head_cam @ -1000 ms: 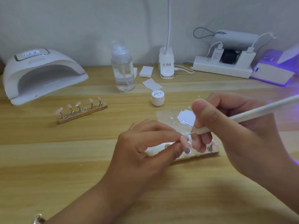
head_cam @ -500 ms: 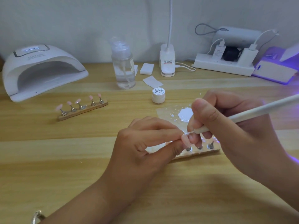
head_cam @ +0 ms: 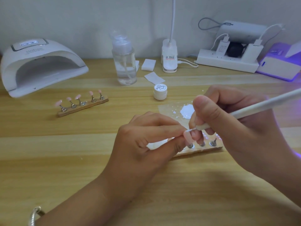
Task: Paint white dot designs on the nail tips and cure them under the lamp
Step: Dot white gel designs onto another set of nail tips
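Nail tip (head_cam: 187, 136) pinched in front of the white paint jar (head_cam: 160, 91), nearer the viewer and a little right of it, raised just above the near wooden stand (head_cam: 203, 150). Only a small pale pink oval showing past the fingertips, glossy, face turned upward. Long axis hard to read, seemingly running out from the thumb toward the right. Surface too small to tell any paint marks.

Brush (head_cam: 260, 105) set on a long slant: white handle high and far right of the jar, thin bristle end low, in front of the jar, pointing left at the nail tip. Bristles at the tip's upper edge, touching or just short of it; cannot tell which.

Left hand (head_cam: 146, 144) curled tight, thumb and index fingers closed on the nail tip, other fingers folded in under the palm. Right hand (head_cam: 228, 128) wrapped round the brush low on its handle, thumb and index pinching near the bristle end, remaining fingers bent, tips down by the metal pegs of the near stand.

Clear palette sheet (head_cam: 169, 111) with a white paint puddle just in front and right of the jar, partly behind the right hand. Second stand (head_cam: 82, 107) carrying five pink tips left of the jar. Curing lamp (head_cam: 40, 66) far left and behind, mouth open toward the viewer. All on the wooden desk (head_cam: 65, 160).
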The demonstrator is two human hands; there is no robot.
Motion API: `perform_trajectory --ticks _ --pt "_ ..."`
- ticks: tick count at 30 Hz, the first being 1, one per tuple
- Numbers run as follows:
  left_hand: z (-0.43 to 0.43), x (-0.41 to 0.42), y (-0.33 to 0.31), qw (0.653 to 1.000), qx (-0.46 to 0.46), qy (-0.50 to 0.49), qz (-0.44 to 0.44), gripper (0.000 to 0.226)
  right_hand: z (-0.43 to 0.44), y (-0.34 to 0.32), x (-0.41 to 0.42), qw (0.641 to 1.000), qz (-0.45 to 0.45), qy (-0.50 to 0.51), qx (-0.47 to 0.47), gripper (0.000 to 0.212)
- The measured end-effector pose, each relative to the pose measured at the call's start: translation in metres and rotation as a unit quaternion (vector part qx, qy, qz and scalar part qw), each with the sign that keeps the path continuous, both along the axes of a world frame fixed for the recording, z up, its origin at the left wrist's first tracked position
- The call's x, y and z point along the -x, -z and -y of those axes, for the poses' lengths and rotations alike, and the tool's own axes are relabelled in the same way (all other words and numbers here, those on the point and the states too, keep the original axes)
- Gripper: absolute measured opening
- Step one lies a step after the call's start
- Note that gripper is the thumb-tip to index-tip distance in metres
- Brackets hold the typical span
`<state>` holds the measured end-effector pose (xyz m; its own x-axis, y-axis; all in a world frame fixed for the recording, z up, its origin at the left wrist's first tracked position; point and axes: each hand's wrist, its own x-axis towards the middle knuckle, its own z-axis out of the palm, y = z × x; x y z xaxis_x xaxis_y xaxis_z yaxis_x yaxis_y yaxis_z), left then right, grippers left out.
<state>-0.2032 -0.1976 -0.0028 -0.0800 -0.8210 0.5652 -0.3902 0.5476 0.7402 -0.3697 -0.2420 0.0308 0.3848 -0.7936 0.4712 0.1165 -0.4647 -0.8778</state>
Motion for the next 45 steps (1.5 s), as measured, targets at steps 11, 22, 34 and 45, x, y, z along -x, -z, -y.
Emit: perform_trajectory --ticks 11,22,34,45 --pt "0.000 0.000 0.000 1.000 -0.002 0.004 0.000 0.010 0.001 0.002 0.001 1.000 0.000 -0.006 -0.013 0.031" --pt "0.000 0.000 -0.001 1.000 -0.004 0.001 -0.003 0.007 0.003 0.000 0.003 1.000 0.004 -0.005 -0.010 0.031" --pt "-0.001 0.000 -0.003 0.999 -0.023 -0.005 -0.024 0.009 0.029 -0.022 0.017 0.992 0.001 0.127 0.020 0.034" --pt "-0.001 -0.002 -0.003 0.999 -0.015 0.002 -0.029 0.010 0.059 0.017 0.035 0.953 -0.244 0.179 0.006 0.051"
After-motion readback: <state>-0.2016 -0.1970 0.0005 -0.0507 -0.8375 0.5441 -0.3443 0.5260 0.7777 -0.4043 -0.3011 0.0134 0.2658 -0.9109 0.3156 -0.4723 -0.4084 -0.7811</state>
